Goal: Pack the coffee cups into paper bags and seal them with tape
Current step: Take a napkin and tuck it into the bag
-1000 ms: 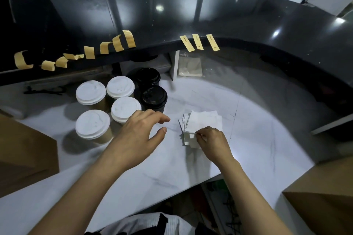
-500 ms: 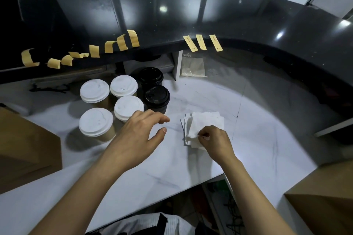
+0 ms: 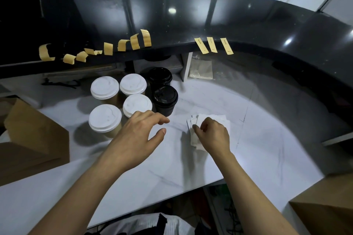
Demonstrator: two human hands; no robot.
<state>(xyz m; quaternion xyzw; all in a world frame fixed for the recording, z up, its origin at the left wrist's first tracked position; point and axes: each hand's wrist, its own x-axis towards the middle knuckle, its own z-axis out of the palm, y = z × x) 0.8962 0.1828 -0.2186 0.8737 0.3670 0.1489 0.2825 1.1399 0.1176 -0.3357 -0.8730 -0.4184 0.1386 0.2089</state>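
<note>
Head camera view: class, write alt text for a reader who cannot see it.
The right hand pinches a stack of white paper napkins on a white marble counter, while the open left hand hovers beside four white-lidded paper cups and two black lidded cups. Yellow tape strips hang from a black ledge.

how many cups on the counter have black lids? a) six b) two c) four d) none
b: two black-lidded cups, one behind the other, stand on the counter to the right of four white-lidded cups.
</note>
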